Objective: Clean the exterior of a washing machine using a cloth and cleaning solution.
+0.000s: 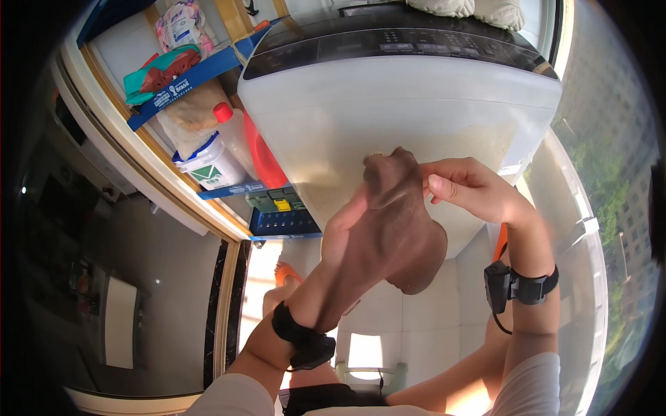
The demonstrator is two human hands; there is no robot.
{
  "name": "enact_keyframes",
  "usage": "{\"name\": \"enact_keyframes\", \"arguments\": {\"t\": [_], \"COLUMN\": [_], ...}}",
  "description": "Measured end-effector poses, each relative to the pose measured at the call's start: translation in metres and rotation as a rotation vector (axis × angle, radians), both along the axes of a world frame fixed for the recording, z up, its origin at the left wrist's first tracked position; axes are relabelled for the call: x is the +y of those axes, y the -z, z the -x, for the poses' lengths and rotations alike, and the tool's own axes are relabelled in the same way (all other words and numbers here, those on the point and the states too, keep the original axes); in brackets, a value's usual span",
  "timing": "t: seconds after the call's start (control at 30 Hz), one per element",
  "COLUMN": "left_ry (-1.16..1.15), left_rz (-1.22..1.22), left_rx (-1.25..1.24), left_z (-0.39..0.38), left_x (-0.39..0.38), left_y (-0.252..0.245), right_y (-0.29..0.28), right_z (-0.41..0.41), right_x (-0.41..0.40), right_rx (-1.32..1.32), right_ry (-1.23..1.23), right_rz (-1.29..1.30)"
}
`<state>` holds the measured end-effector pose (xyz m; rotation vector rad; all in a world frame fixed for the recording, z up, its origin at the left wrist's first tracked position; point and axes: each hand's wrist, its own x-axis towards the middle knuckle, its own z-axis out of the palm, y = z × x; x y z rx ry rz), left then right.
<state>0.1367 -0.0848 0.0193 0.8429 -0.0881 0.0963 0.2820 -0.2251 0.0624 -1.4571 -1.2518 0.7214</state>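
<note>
A brown, thin knit garment, perhaps a stocking or tights, (400, 234) hangs in front of the washing machine (395, 109). My left hand (346, 223) is at its upper left edge, with the fingers partly hidden behind the fabric; the cloth drapes over that hand and down along the forearm. At the garment's upper right, my right hand (463, 187) pinches its edge between thumb and fingers. The lower part of the fabric hangs loose between my forearms. Both wrists wear black strapped devices.
To the left stands a shelf rack (192, 83) with a white bucket (213, 166), a red bottle (263, 151) and a green case (276, 200). White bundles (494, 13) lie on the machine. A window (609, 182) is at right, a low stool (398, 377) below.
</note>
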Motion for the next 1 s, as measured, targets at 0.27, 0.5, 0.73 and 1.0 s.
{"name": "enact_keyframes", "arguments": {"t": [0.27,0.5,0.73,1.0], "left_ry": [-0.432,-0.473,-0.019,-0.186], "left_rz": [-0.572,-0.72,-0.67,-0.646], "left_rx": [-0.089,-0.067,-0.07,-0.065], "left_z": [0.007,0.016,0.005,0.029], "left_x": [0.014,0.027,0.008,0.003], "left_y": [0.013,0.023,0.028,0.021], "right_y": [0.012,0.024,0.02,0.027], "right_z": [0.003,0.003,0.0,0.0], "right_x": [0.003,-0.001,-0.001,0.0], "right_rx": [-0.219,-0.108,0.013,-0.024], "right_ry": [0.045,-0.087,-0.211,-0.169], "right_rz": [0.097,0.154,0.026,0.163]}}
